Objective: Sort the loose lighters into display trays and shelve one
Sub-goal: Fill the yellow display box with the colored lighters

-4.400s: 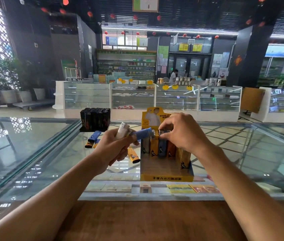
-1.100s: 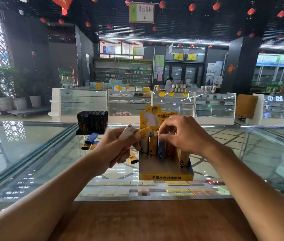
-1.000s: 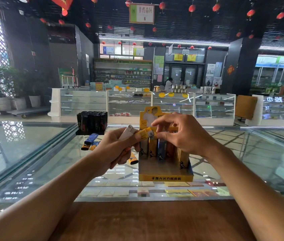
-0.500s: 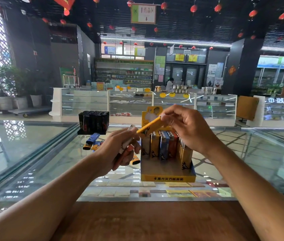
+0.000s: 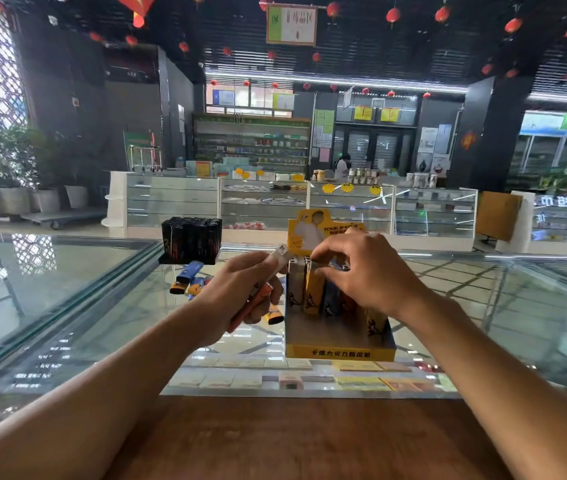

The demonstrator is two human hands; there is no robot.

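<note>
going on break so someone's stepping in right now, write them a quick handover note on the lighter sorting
Left grip holds a white lighter and an orange lighter. Right grip pinches the top of a yellow lighter standing in the yellow tray.
Done: several lighters stand in that tray; black tray looks full.
Left: seat the yellow one, slot in the two held, collect the loose lighters on the glass counter, shelve one tray.
</note>
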